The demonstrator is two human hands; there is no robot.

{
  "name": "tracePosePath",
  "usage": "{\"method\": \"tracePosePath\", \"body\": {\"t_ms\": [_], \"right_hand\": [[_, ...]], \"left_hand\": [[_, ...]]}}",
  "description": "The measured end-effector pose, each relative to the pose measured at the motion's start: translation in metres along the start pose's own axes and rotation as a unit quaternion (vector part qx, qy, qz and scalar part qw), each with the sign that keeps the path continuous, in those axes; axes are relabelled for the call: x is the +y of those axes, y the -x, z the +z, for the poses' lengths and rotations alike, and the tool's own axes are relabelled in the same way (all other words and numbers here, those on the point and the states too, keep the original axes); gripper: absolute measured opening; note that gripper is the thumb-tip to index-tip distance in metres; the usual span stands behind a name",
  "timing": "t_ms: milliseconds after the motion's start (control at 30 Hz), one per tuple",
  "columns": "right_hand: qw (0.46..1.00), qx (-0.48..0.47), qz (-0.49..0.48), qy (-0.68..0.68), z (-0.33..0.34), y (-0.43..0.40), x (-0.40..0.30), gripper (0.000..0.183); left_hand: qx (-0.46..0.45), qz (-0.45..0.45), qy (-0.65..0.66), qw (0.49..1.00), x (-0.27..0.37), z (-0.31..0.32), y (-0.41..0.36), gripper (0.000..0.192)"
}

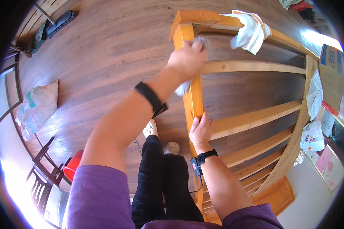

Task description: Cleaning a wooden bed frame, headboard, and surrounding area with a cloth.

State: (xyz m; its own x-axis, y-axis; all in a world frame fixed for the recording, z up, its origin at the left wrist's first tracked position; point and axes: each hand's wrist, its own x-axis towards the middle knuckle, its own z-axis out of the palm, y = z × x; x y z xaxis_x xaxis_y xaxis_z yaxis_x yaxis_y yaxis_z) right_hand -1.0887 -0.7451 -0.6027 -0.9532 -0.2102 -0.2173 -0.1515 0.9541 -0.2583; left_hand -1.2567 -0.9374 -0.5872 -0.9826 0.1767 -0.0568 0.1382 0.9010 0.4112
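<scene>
A wooden bed frame with slats stands before me, its orange-brown side rail (196,98) running away from my body. My left hand (189,58), blurred, is closed around a pale cloth (183,87) and presses it on the rail near the far corner. Part of that cloth shows below the hand and part beyond the knuckles. Closer to me, my right hand (202,128) grips the same rail, thumb on its top and fingers at its inner edge. A white towel with an orange border (250,33) hangs over the end rail of the frame.
Slats (255,118) cross the frame to my right. Plastic bags (312,136) and a cardboard box (331,77) lie beyond its far side. To the left are a broom (60,24), a crumpled plastic bag (40,106), a red object (73,165) and a dark wooden chair (47,163).
</scene>
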Motion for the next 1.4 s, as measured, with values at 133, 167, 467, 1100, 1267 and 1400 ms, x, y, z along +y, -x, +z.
{"method": "tracePosePath", "body": {"t_ms": [133,167,467,1100,1267,1400], "right_hand": [[1.0,0.008,-0.002,0.005,0.003,0.001,-0.001,0.046],[1.0,0.008,-0.004,0.006,0.004,0.001,0.001,0.046],[0.999,-0.024,0.037,0.016,0.004,-0.003,0.006,0.046],[0.998,0.016,-0.024,-0.051,0.008,0.002,0.004,0.043],[0.997,0.018,-0.006,-0.072,0.007,0.0,0.001,0.043],[0.995,0.008,0.011,-0.095,0.012,0.004,0.001,0.044]], "left_hand": [[0.002,-0.112,0.019,0.993,-0.014,-0.024,-0.036,0.036],[0.003,-0.114,0.019,0.993,-0.02,-0.029,-0.036,0.036],[-0.078,-0.252,0.056,0.963,-0.092,-0.053,0.013,0.026],[0.123,-0.457,0.532,0.703,0.069,0.271,0.166,0.046],[-0.061,-0.53,0.585,0.611,0.043,0.26,0.149,0.049],[0.101,-0.45,0.633,0.622,-0.078,0.181,0.026,0.045]]}}
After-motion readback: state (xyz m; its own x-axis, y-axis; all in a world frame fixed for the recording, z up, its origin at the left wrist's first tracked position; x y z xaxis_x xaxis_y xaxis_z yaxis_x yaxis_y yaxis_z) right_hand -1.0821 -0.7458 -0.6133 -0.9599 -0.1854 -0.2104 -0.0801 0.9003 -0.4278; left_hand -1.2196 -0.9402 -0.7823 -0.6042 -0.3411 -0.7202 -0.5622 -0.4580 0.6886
